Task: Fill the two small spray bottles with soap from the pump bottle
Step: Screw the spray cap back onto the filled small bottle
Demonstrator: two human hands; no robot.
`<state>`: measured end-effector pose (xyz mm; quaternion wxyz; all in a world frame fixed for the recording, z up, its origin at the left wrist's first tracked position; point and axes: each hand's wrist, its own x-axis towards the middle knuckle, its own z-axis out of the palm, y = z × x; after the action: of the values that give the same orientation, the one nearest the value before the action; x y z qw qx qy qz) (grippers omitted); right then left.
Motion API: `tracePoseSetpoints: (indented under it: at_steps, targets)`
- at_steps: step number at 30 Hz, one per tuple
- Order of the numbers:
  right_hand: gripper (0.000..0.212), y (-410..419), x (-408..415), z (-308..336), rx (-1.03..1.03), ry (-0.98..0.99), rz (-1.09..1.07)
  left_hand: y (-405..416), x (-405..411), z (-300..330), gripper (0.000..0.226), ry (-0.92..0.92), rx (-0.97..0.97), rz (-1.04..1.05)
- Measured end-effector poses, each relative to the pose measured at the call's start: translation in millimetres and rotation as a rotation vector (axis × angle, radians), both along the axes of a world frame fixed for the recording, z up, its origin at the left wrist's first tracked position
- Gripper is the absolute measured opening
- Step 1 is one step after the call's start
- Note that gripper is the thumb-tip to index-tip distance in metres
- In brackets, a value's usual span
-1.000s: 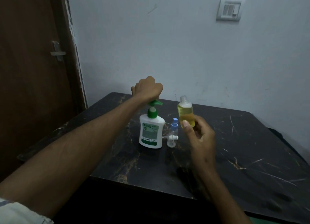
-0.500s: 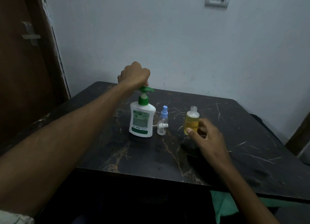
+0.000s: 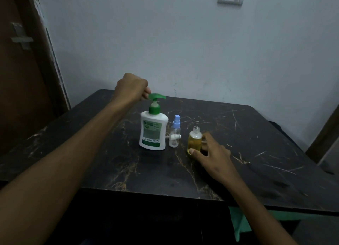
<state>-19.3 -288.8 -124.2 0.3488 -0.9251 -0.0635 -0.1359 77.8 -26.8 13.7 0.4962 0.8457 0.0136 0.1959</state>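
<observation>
One bottle filled and back on the tabletop, one to go

You've just set the uncapped spray bottle (image 3: 194, 141) down on the tabletop (image 3: 256, 134), full of yellow soap; a second ago you were holding it up by the pump spout. Your right hand (image 3: 213, 156) is low with the wrist near the surface, its grip still curled round the bottle, thumb on the near side and fingers behind. Your left hand (image 3: 133, 87) reaches far over, its grip bunched on the back of the green pump head of the pump bottle (image 3: 153, 130). The blue-capped spray bottle (image 3: 175, 132) stands between them, looks empty, with a loose white sprayer piece (image 3: 173, 136) just beside it. That one's probably next.
</observation>
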Motion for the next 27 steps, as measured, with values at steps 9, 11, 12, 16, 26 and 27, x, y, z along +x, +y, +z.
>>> tracePoseSetpoints:
  at_steps: [9, 11, 12, 16, 26, 27]
  targets:
    - [0.029, 0, -1, 2, -0.032, 0.001, -0.012, 14, -53, -61, 0.045, -0.016, -0.04, -0.195]
    - [0.035, 1, -5, 6, -0.037, 0.007, -0.004, 14, -59, -68, 0.054, 0.016, -0.077, -0.264]
    - [0.041, 1, -8, 8, -0.034, 0.009, -0.005, 14, -60, -72, 0.056, 0.031, -0.092, -0.3]
    - [0.074, -6, -16, 24, 0.015, 0.005, -0.054, 16, -58, -83, 0.055, 0.072, -0.05, -0.393]
    - [0.072, 20, -7, 91, -0.151, -0.15, -0.052, 24, -55, -87, 0.04, 0.092, 0.001, -0.333]
    - [0.071, 28, -5, 93, -0.198, -0.169, -0.062, 26, -56, -86, 0.039, 0.093, -0.008, -0.332]
